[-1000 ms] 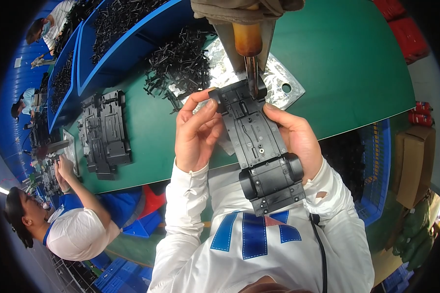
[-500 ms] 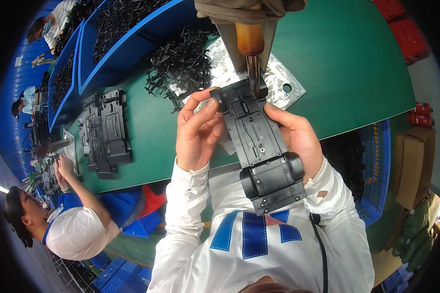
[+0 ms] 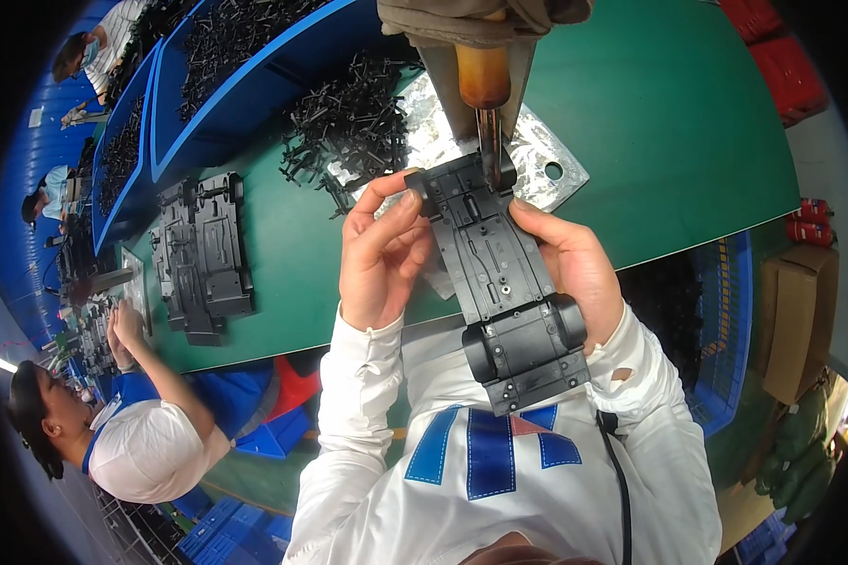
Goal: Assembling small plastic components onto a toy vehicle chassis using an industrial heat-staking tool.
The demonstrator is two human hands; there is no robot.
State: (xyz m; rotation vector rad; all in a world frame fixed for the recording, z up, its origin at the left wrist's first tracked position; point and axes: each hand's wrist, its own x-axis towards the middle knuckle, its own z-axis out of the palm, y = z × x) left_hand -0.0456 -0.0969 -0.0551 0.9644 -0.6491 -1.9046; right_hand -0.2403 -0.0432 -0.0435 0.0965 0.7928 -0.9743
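A black plastic toy-car chassis point(image 3: 495, 264) is held at a slant between both my hands, its far end under a metal rod tip point(image 3: 489, 151). The rod comes down from an amber handle-like part point(image 3: 482, 75) and appears to meet the chassis near its far right corner. My left hand point(image 3: 382, 247) pinches the far left corner with thumb and forefinger, its other fingers curled. My right hand point(image 3: 575, 264) grips the right edge, thumb on top and fingers hidden beneath. Behind the chassis lies a shiny silver plate point(image 3: 537, 155) with a round hole.
On the green table point(image 3: 669, 122), a heap of small black parts point(image 3: 349, 118) lies beside the plate. Several finished-looking black chassis point(image 3: 203, 254) are stacked at the left. Blue bins point(image 3: 254, 89) stand at the back left. A co-worker point(image 3: 141, 433) sits at the left; a blue crate point(image 3: 740, 330) is at the right.
My hands, the chassis and the rod look the same. Only the co-worker's hands at the left have shifted slightly.
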